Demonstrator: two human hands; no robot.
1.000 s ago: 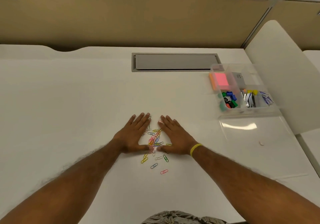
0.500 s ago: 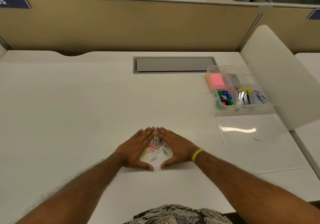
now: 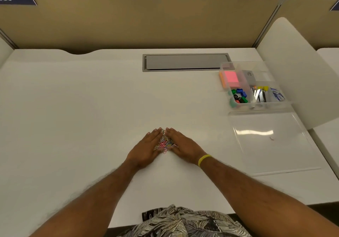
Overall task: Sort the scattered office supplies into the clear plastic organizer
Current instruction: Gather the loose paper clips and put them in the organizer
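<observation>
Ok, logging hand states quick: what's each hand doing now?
Left hand: open, fingers straight against the paper clips.
Right hand: open, likewise against them.

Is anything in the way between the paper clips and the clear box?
Nothing visible. The left hand and right hand press against the paper clips; only bare desk lies between them and the clear box. The lid lies flat in front of it.

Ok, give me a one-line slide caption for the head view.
Left hand and right hand corral coloured paper clips on the desk, organizer open at right.
</observation>
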